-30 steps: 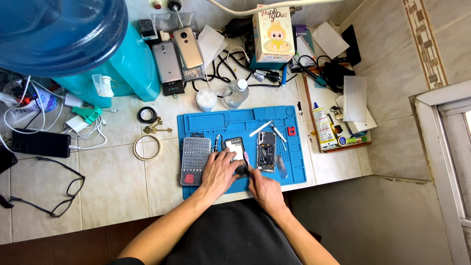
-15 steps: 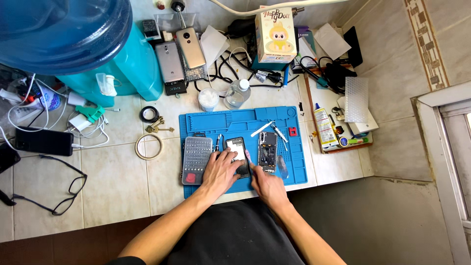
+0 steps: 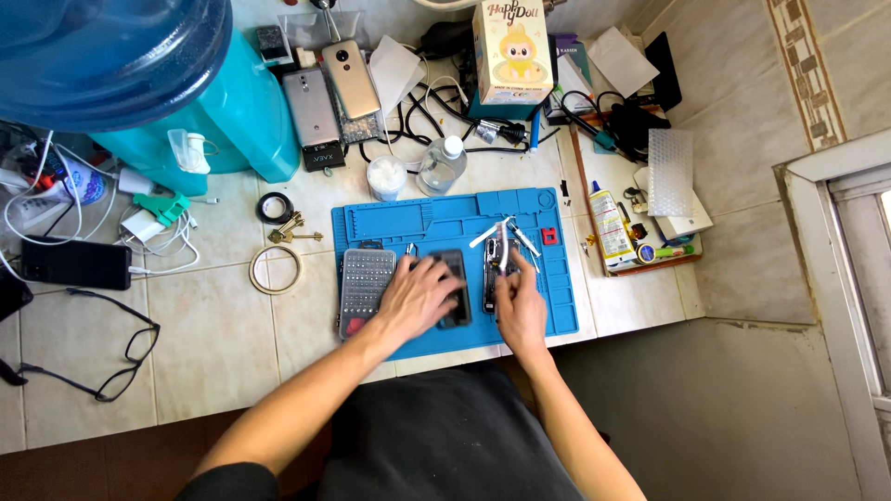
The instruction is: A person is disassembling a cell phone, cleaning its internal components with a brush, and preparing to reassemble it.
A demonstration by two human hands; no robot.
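At the blue mat's (image 3: 445, 223) front edge, the left hand (image 3: 419, 299) lies flat on a dark phone panel (image 3: 453, 288); the right hand (image 3: 518, 306) pinches a tool (image 3: 502, 249) over the opened phone (image 3: 492, 269), still in pieces.

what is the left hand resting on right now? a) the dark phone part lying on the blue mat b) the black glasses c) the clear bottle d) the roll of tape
a: the left hand lies flat over the dark phone part on the blue mat, beside the screwdriver bit case.

Water bottle (image 3: 102, 56) — top cut off.
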